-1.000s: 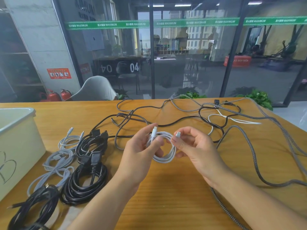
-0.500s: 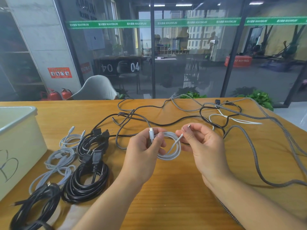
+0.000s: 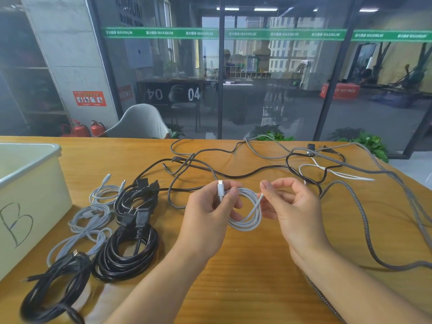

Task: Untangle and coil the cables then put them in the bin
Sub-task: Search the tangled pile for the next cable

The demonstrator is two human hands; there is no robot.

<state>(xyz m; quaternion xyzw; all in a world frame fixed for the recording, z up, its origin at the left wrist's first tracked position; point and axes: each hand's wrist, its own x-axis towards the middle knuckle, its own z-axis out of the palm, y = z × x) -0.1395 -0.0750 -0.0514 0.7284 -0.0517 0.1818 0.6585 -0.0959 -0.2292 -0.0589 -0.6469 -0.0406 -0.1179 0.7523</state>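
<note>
Holding a small coil of white cable (image 3: 247,213) above the wooden surface (image 3: 245,272), the left hand (image 3: 208,220) pinches the coil near the top, with the white connector (image 3: 220,189) standing upright between thumb and forefinger. The right hand (image 3: 292,211) pinches the cable's other end between thumb and fingertips, just right of the coil, and that end runs down into the loops. Left of the hands, finished coils lie together on the surface: two light grey ones (image 3: 93,216), two black power-cord coils (image 3: 131,249) with their plugs uppermost, and another black coil (image 3: 53,288) at the near edge. A pale bin (image 3: 30,183) marked with a handwritten B stands at the far left, just beside those coils; what it holds cannot be seen. Behind and to the right of the hands, a tangle of loose cables (image 3: 257,170) sprawls over the surface: thin black leads, a white lead (image 3: 336,173), and a grey braided cable (image 3: 364,220) that sweeps down the right side and passes under the right forearm.
</note>
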